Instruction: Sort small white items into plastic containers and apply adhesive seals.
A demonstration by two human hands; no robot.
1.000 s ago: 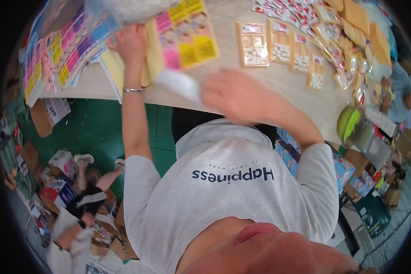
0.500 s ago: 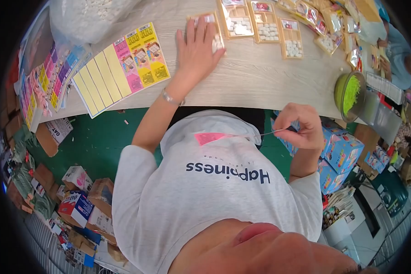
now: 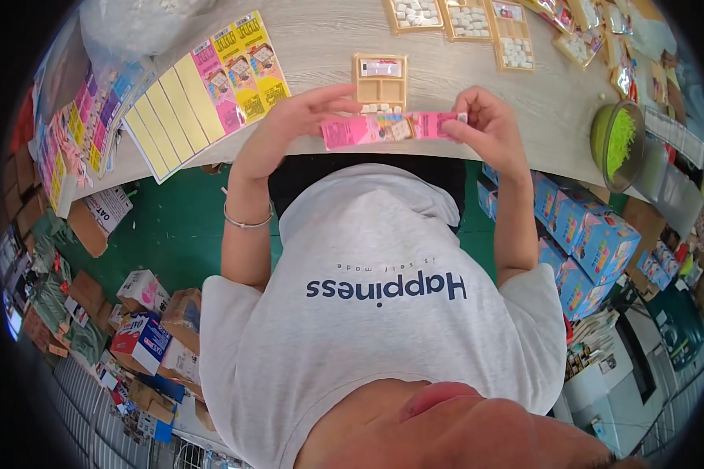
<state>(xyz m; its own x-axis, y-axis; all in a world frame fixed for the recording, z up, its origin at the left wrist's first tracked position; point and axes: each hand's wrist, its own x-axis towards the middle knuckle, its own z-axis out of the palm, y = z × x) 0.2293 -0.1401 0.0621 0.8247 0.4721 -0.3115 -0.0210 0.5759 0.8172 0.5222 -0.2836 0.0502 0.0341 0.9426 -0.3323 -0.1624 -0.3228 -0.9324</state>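
My right hand [image 3: 489, 129] pinches the right end of a long pink printed sticker [image 3: 391, 128], which stretches leftward above the table's near edge. Near the sticker's left end, my left hand [image 3: 293, 123] has its fingers stretched out and apart; whether they touch the sticker is unclear. Just beyond the strip lies a small tan compartment tray [image 3: 381, 87]. A small packet fills its far compartment, and white pieces show in the near part, partly covered by the sticker. At left rests a sticker sheet [image 3: 181, 117] with pink and yellow stickers still on it and bare pale-yellow strips.
Several filled trays [image 3: 469, 22] line the far side, with wrapped packs [image 3: 583, 43] to their right. A bowl of bright green shreds [image 3: 619, 144] stands at the right edge. A plastic bag [image 3: 137, 27] and more sticker sheets [image 3: 94, 129] occupy the left. Blue boxes [image 3: 602, 246] are stacked below right.
My right hand has risen from in front of my shirt to the table edge with the pink sticker. My left hand has left the tray, which now lies nearer, and moved toward the strip.
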